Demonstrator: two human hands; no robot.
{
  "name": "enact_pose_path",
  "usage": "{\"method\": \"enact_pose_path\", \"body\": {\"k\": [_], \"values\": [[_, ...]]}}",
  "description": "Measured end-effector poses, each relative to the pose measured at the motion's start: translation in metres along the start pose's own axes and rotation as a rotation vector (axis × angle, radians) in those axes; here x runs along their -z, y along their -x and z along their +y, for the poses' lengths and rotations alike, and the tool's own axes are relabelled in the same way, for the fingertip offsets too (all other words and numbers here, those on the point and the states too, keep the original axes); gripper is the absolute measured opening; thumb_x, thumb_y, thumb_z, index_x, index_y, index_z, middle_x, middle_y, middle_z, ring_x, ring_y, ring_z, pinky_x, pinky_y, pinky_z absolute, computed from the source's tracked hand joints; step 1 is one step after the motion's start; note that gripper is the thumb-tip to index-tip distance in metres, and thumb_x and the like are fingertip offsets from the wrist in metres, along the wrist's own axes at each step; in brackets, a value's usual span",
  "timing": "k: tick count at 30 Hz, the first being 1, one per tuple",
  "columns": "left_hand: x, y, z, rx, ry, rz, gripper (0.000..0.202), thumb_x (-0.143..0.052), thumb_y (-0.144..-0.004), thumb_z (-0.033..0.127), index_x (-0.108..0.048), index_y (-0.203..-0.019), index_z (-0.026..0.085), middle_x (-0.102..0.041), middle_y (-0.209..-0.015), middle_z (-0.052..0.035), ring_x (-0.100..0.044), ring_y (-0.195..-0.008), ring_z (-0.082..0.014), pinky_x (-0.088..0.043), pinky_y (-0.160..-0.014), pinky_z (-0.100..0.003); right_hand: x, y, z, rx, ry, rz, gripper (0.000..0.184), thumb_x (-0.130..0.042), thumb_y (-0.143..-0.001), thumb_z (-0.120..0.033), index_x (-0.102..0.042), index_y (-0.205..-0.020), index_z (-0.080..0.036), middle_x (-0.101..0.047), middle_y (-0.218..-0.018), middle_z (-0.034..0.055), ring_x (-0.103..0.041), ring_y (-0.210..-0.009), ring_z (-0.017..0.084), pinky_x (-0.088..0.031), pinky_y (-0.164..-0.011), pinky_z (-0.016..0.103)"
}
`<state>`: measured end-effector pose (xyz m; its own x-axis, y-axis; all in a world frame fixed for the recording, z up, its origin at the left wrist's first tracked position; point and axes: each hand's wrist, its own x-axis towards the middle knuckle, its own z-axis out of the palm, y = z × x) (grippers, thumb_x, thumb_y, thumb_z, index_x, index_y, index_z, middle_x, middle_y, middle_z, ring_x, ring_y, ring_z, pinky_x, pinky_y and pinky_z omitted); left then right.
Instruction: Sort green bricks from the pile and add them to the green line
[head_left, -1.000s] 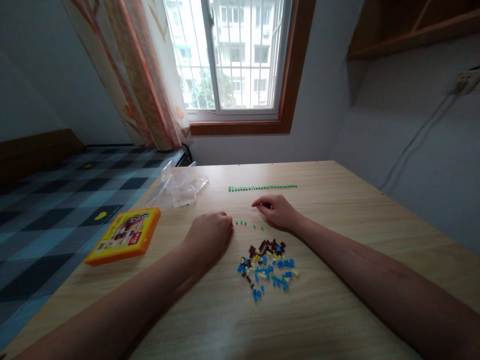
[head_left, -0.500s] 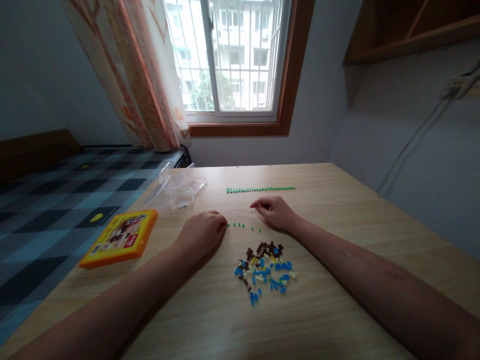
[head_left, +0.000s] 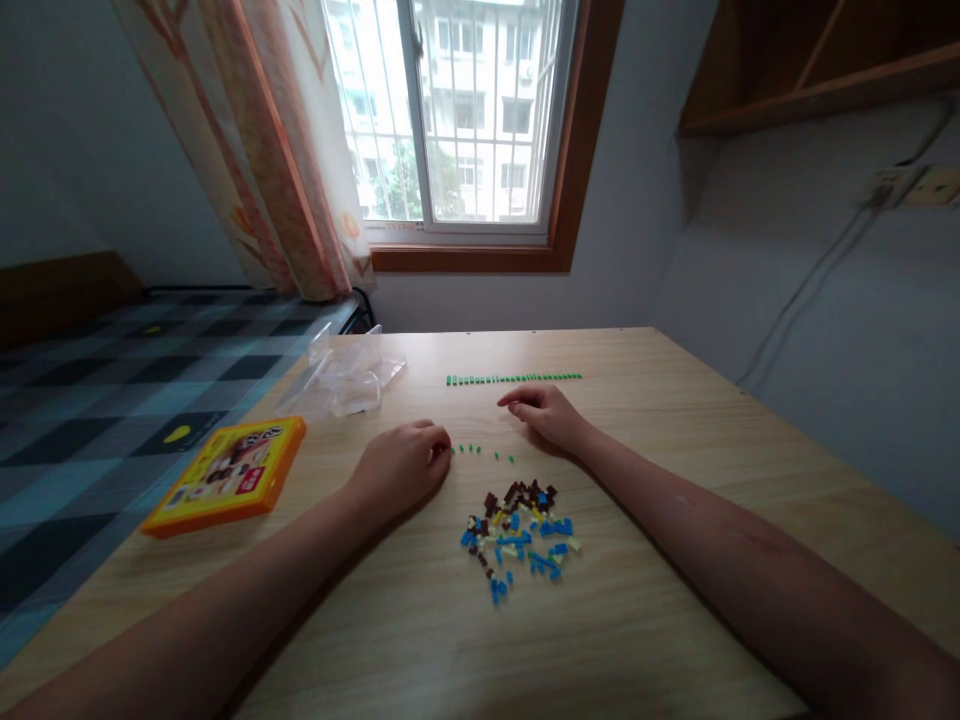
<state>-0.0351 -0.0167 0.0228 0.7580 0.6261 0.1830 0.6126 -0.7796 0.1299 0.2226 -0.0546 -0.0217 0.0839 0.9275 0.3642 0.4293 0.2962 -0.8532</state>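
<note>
At the left end of a short row of tiny green building bricks (head_left: 470, 449) is my left hand (head_left: 401, 462). Its fingers are curled down and pinched at the endmost green brick, which they partly hide. My right hand (head_left: 546, 413) rests on the table to the right of that row, index finger stretched out to the left and a gap below it; no brick shows in it. Behind both hands runs a long straight line of green bricks (head_left: 517, 379). Nearer me lies a loose pile of brown, blue, yellow and cream bricks (head_left: 517, 535).
An orange and yellow box (head_left: 225, 475) lies at the table's left edge. Behind it stands clear plastic packaging (head_left: 352, 375). A checked bed (head_left: 97, 400) adjoins the wooden table (head_left: 637, 620) on the left. A window (head_left: 480, 120) is beyond.
The view has turned slightly right, shifting everything a little left. The end brick at my left fingertips sits slightly closer to the neighbouring brick. My right hand has barely moved.
</note>
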Motion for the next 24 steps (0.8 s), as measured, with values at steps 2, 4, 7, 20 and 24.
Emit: {"method": "enact_pose_path", "body": {"k": [2,4,7,20,24], "values": [[-0.003,-0.002,-0.003,0.013,0.030,0.027,0.022,-0.048,-0.089,0.028,-0.068,-0.089,0.019,-0.070,-0.092,-0.0059,-0.063,-0.077,-0.0188,-0.045,-0.068,-0.028,0.001,0.000,-0.003,-0.039,-0.079,-0.024,0.026,-0.059,-0.076,-0.025,-0.076,-0.092,-0.014,-0.069,-0.078,0.0036,-0.054,-0.068,0.011,-0.042,-0.064,0.024],[-0.004,-0.004,-0.004,0.032,0.063,0.039,0.019,-0.048,-0.087,0.026,-0.065,-0.089,0.018,-0.070,-0.092,-0.0061,-0.062,-0.077,-0.0189,-0.044,-0.068,-0.028,0.002,0.002,-0.007,-0.098,-0.146,-0.046,0.027,-0.059,-0.075,-0.025,-0.075,-0.093,-0.014,-0.066,-0.073,0.0023,-0.050,-0.063,0.011,-0.040,-0.060,0.023],[-0.004,-0.004,-0.004,0.058,0.093,0.049,0.015,-0.048,-0.086,0.025,-0.062,-0.088,0.018,-0.070,-0.091,-0.0062,-0.062,-0.079,-0.0192,-0.044,-0.069,-0.028,0.004,0.008,-0.015,-0.198,-0.205,-0.064,0.027,-0.059,-0.076,-0.025,-0.076,-0.094,-0.014,-0.061,-0.066,0.0008,-0.043,-0.057,0.009,-0.036,-0.055,0.023],[-0.004,-0.002,-0.002,-0.085,0.226,0.127,0.014,-0.047,-0.090,0.024,-0.058,-0.084,0.018,-0.065,-0.085,-0.0042,-0.058,-0.072,-0.0153,-0.043,-0.066,-0.026,0.017,0.075,-0.036,0.020,-0.124,-0.112,0.019,-0.065,-0.083,-0.033,-0.075,-0.089,-0.018,-0.065,-0.094,0.0075,-0.059,-0.088,0.018,-0.046,-0.080,0.032],[-0.005,0.003,0.002,-0.261,0.257,0.122,0.014,-0.048,-0.091,0.021,-0.059,-0.084,0.017,-0.063,-0.083,-0.0027,-0.055,-0.066,-0.0120,-0.042,-0.061,-0.023,0.027,0.085,-0.053,0.226,0.228,-0.126,0.013,-0.068,-0.086,-0.032,-0.077,-0.088,-0.022,-0.065,-0.094,0.0075,-0.057,-0.094,0.020,-0.043,-0.088,0.036]]}}
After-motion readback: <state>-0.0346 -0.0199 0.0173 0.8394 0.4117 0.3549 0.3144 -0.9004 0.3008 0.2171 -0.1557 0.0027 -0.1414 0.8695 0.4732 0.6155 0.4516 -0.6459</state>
